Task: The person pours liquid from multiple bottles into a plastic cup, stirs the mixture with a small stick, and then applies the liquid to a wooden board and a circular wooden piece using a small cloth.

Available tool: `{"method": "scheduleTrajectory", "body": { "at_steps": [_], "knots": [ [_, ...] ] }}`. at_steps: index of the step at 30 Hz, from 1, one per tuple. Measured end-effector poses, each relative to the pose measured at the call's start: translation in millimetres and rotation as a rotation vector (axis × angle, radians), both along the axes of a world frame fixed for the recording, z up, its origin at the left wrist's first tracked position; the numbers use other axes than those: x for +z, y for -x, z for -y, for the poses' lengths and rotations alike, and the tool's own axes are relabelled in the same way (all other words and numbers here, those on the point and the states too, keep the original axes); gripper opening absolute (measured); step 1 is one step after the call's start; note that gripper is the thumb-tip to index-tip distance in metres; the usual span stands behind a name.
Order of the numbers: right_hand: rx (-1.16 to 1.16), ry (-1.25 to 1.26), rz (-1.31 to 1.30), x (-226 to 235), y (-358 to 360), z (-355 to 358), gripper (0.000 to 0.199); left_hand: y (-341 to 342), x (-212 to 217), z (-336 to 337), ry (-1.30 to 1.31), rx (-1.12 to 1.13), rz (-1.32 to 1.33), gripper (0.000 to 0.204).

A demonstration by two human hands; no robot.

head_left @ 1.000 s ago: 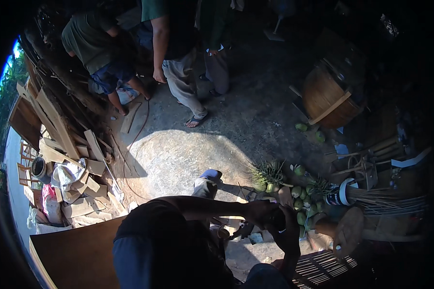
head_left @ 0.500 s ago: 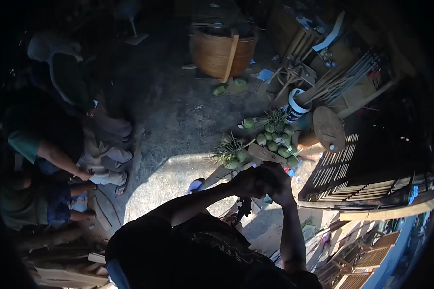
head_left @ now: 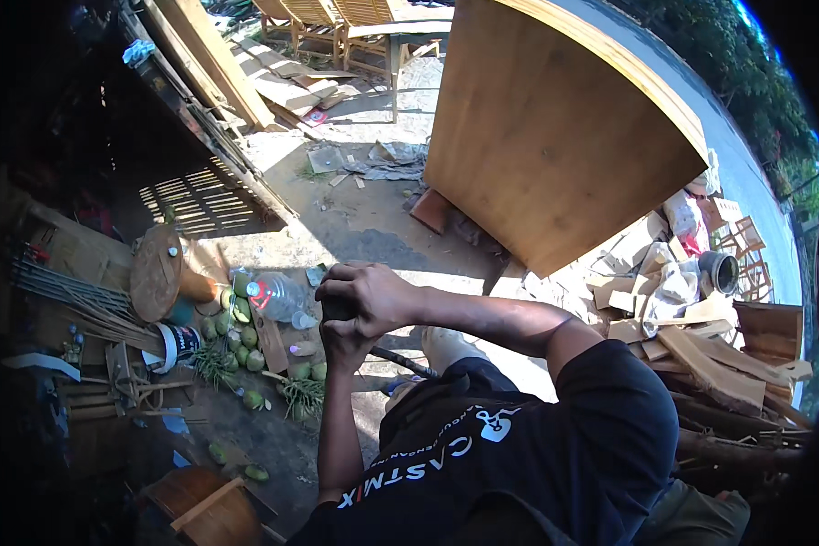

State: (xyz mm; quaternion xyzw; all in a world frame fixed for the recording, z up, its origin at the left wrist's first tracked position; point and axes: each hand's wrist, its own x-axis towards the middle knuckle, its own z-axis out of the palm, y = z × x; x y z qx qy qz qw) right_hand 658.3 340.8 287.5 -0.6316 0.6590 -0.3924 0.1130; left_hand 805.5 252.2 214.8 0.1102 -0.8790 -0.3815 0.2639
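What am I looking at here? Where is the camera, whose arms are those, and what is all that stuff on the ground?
There is no machine here: a person works with bare hands. The one picture comes from a wide-angle camera worn on that person's head, looking down, so straight edges bend near the rim. The two forearms and the black shirt are the wearer's own. The right hand has its grip closed over a dark thing, too hidden to identify. The left hand presses in just beneath; whether it grips too is unclear. On the dirt ground lie green round fruits, a clear plastic bottle and a round wooden disc. A big wooden panel stands beyond, with a pile of wood scraps to the right.
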Motion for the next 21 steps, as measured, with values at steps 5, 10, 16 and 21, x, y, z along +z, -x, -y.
{"method": "scheduleTrajectory", "body": {
  "at_steps": [5, 10, 16, 21],
  "knots": [
    [-0.210, 0.101, 0.145, 14.0, 37.4, -66.9, 0.062, 64.2, 17.0, -31.5, -0.106, -0.202, 0.030, 0.070],
    [-0.164, 0.259, 0.646, -17.0, 92.6, -132.2, 0.100, 123.3, 36.1, -36.4, -0.311, -0.301, -0.026, 0.042],
    [-0.067, -0.233, 0.375, -51.1, 101.5, -163.6, 0.097, 200.1, 41.7, -34.3, -0.469, -0.169, -0.139, 0.040],
    [-0.317, -0.179, 0.613, -59.3, 150.6, -152.7, 0.057, 271.6, 48.3, -43.4, -0.414, -0.225, -0.097, 0.046]
  ]
}}
